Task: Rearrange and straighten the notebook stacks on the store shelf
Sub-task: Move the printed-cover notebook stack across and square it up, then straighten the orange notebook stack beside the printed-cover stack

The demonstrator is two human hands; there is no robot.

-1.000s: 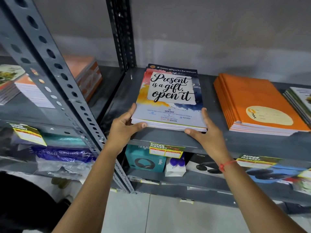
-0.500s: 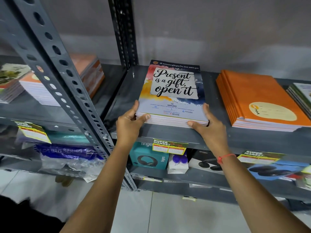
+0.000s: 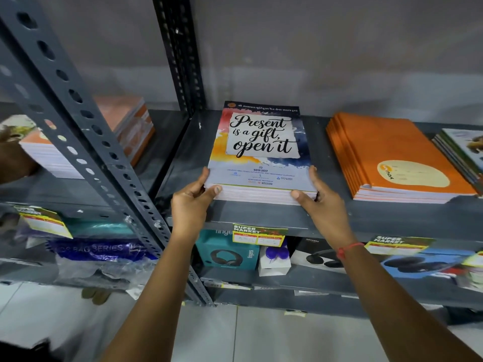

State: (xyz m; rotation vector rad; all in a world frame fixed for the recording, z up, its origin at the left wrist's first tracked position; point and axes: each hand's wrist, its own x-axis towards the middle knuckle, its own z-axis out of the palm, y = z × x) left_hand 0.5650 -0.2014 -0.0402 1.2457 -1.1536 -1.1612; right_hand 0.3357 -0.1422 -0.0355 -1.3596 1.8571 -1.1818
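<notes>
A stack of notebooks with a "Present is a gift, open it" cover (image 3: 261, 142) lies on the grey metal shelf (image 3: 256, 218). My left hand (image 3: 192, 205) grips its near left corner, thumb on the front edge. My right hand (image 3: 322, 205) holds the near right corner the same way. The stack sits square to the shelf edge. To its right lies an orange notebook stack (image 3: 392, 158), slightly fanned along its left side. A further stack with green edges (image 3: 462, 152) shows at the far right, partly cut off by the frame.
A perforated grey upright (image 3: 78, 121) slants across the left. Behind it lie an orange-white notebook pile (image 3: 125, 124) and a white-edged pile (image 3: 49, 152). The shelf below holds headphone boxes (image 3: 227, 253) and price tags (image 3: 258, 235). Pale floor tiles lie underneath.
Both hands have slid the printed-cover stack back from the front edge of the shelf and squared it up. Its top and lower notebooks now line up.
</notes>
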